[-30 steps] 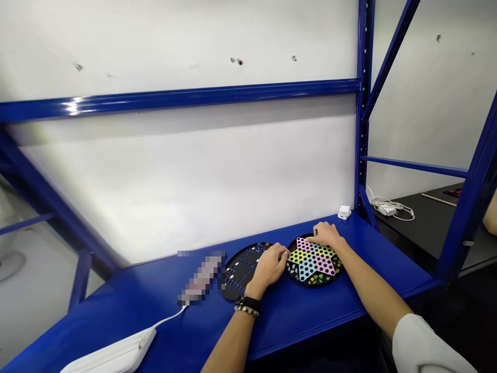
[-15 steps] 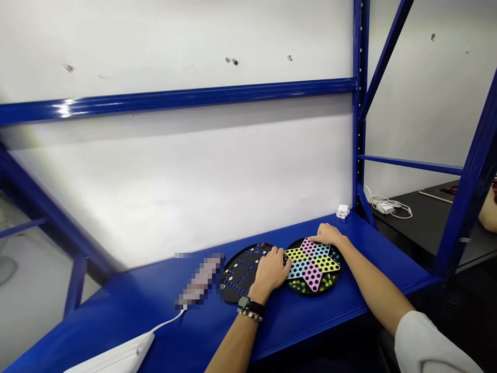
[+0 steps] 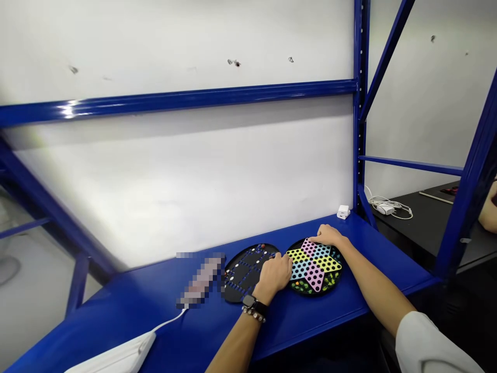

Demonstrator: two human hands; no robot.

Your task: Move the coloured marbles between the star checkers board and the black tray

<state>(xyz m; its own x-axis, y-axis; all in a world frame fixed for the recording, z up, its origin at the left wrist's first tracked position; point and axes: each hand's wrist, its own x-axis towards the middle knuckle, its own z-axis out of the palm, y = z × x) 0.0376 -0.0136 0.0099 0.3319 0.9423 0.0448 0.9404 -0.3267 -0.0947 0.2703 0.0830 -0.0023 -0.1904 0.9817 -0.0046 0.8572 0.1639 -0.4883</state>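
Observation:
A star-shaped Chinese checkers board (image 3: 309, 262) with pink, yellow and blue sections full of holes lies in a round black tray (image 3: 306, 293). Green and other small coloured pieces (image 3: 330, 282) show beneath its points. My left hand (image 3: 275, 273), wearing a watch and a bead bracelet, is closed with curled fingers at the left edge of the star board; its fingertips are partly hidden. At the far pink tip, my right hand (image 3: 329, 235) is closed, its fingers on the board's edge. Left of my left hand is a black round board (image 3: 244, 273) with small pieces on it.
A pixelated flat object (image 3: 202, 280) with a white cable lies left of the boards, near a white power strip (image 3: 116, 357). A white charger (image 3: 343, 211) stands by the blue post. Blue rack bars frame the bench; another person's arm (image 3: 489, 212) shows at far right.
My left hand has shifted slightly right and down, and its fingers are more curled at the star board's left edge. My right hand stays at the far tip.

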